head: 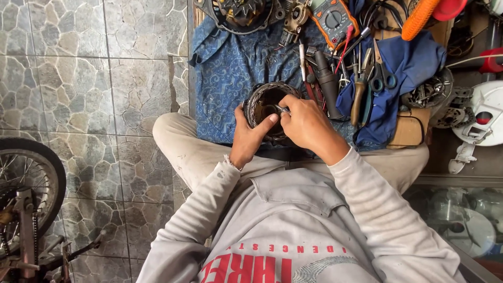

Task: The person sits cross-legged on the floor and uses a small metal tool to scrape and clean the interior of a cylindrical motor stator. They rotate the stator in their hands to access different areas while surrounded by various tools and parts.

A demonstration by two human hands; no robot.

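Fingers point(293, 102) of the right hand point(306, 123) are pinched tight on a thin metal tool point(283, 109) whose tip dips into the open mouth of a dark round metal ring point(264, 102), while the left hand point(249, 137) wraps the ring from seven o'clock, thumb laid over its near rim and the other fingers curled closed round its outer wall. That ring sits just above the person's crossed legs, near the middle of the view. Largest around it is the grey stone floor point(78, 89), filling the nine o'clock side, with a spoked wheel point(26, 178) at eight o'clock. A blue patterned cloth point(230, 68) spreads under the ring toward twelve o'clock. At three o'clock lies a white plastic part point(484, 112). A plain blue rag point(414, 65) is bunched at two o'clock, and on it rest scissors point(382, 73) beside pliers point(360, 91). An orange-cased meter point(332, 18) lies at one o'clock.
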